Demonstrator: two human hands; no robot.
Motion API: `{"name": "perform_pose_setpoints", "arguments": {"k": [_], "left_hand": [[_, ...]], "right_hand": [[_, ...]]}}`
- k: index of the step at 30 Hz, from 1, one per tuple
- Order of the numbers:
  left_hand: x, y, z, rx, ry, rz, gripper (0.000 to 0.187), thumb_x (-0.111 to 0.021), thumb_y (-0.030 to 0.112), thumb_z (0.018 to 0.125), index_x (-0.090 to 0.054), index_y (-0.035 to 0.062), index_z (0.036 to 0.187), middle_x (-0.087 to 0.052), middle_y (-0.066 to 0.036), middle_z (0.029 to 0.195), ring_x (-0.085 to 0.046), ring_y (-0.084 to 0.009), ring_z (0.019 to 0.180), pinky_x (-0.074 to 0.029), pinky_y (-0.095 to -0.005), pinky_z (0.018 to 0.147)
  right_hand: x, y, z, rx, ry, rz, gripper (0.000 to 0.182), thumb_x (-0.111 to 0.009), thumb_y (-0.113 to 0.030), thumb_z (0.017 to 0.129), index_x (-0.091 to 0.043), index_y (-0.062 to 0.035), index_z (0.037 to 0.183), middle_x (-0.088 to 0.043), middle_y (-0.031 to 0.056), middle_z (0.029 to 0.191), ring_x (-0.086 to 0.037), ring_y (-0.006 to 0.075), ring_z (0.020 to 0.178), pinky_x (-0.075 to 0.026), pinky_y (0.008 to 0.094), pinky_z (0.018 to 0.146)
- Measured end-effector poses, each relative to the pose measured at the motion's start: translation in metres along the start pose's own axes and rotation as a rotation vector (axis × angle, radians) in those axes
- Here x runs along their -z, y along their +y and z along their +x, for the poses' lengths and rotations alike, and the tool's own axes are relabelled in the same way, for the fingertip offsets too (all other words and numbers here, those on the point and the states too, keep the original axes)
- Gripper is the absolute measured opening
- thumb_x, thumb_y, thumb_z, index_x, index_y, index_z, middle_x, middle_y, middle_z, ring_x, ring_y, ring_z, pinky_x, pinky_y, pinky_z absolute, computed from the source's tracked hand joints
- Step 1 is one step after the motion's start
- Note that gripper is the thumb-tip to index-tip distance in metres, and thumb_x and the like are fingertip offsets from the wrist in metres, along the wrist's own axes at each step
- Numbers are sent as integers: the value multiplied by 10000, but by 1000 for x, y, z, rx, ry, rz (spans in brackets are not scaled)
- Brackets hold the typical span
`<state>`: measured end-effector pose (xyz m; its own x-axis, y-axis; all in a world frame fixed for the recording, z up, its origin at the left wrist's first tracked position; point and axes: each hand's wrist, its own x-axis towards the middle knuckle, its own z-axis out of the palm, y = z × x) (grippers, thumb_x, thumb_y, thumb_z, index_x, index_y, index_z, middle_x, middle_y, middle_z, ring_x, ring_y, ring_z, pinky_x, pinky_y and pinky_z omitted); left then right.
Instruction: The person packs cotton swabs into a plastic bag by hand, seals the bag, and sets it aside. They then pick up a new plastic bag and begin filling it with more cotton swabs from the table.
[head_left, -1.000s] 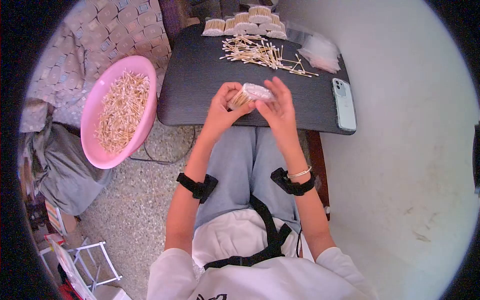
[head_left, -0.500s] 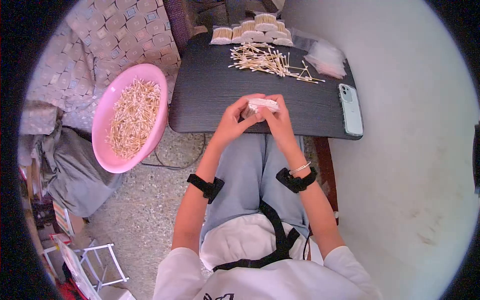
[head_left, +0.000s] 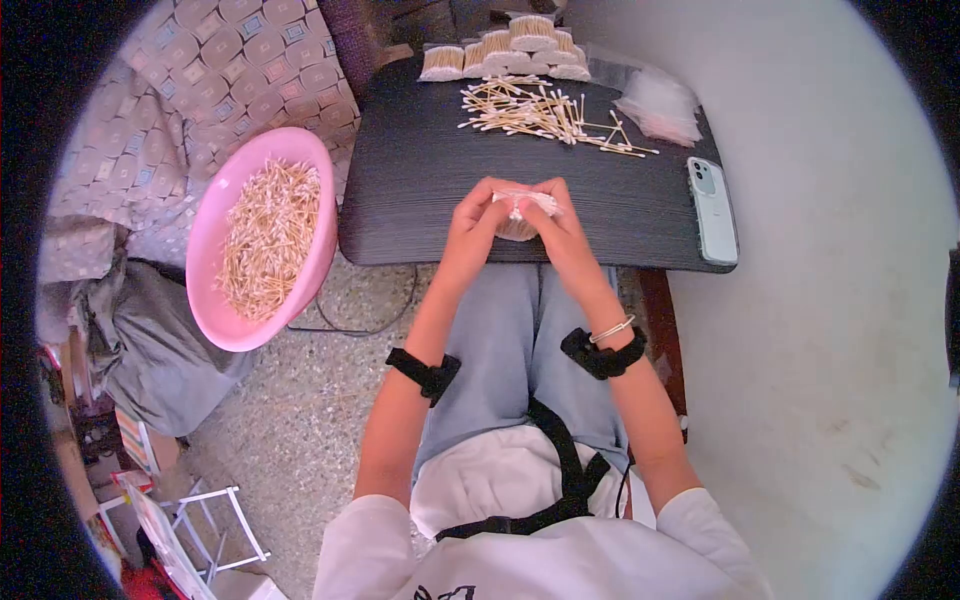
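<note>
So right now I've got both hands up at the near edge of the desk (head_left: 420,200), pinching a small clear bag of cotton swabs (head_left: 518,215) between them. My left hand (head_left: 475,222) has its fingers clamped around the left side of the bundle, and my right hand (head_left: 560,225) has its fingers closed on the top of the plastic, so the bag sits just above the near edge, roughly at the middle. I'd guess this thing weighs next to nothing, the film is thin and slippery, and the sticks inside are stiff but will slide past each other if the grip goes slack. Holding around the waist of the bundle seems like the safest spot, with the other hand on the loose plastic at the mouth. Squeezing too hard could probably bend a few sticks. Room-wise, the middle of the desk is bare dark wood, so there's space to set things down in front of me. Toward the far edge there's a scatter of loose swabs (head_left: 545,112), and behind that a row of finished packs (head_left: 510,45) at the far edge. A stack of empty bags (head_left: 660,105) sits near the far right corner, and a phone (head_left: 712,208) lies along the right edge. Off the left edge, a pink basin (head_left: 205,265) full of swabs is close by.
</note>
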<state>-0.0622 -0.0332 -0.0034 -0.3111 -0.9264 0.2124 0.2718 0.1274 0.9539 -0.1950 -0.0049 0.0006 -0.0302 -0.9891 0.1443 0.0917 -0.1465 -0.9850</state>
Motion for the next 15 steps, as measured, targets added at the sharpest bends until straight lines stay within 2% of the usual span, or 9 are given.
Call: {"name": "perform_pose_setpoints", "arguments": {"k": [3,9,12,15], "left_hand": [[0,1,1,27,-9,-59,147,-474,113,896,-567,35,980,-589,-3,919,-525,-65,847,-415,-215,760],[-4,-1,-1,42,48,-60,155,-501,180,917,-565,45,958,-591,3,900,-524,-50,826,-415,-206,717],[-3,-3,-1,43,72,-113,157,-500,180,921,-564,42,960,-591,5,893,-523,-46,813,-419,-208,705],[-4,-6,-1,36,109,-92,182,-486,179,929,-568,30,996,-600,-8,926,-537,-62,846,-428,-219,738]], "right_hand": [[3,0,4,-71,-31,63,222,-607,-218,859,-466,-65,937,-516,12,825,-469,70,731,-407,221,591],[5,2,10,-9,-5,-61,252,-646,-247,834,-499,-42,845,-530,0,760,-471,55,692,-406,215,575],[0,-6,8,-12,10,55,255,-637,-262,845,-519,-36,828,-534,-5,745,-469,52,683,-398,212,570],[0,-8,10,-38,61,9,277,-597,-300,875,-542,-36,812,-549,-10,763,-485,50,688,-402,211,583]]}}
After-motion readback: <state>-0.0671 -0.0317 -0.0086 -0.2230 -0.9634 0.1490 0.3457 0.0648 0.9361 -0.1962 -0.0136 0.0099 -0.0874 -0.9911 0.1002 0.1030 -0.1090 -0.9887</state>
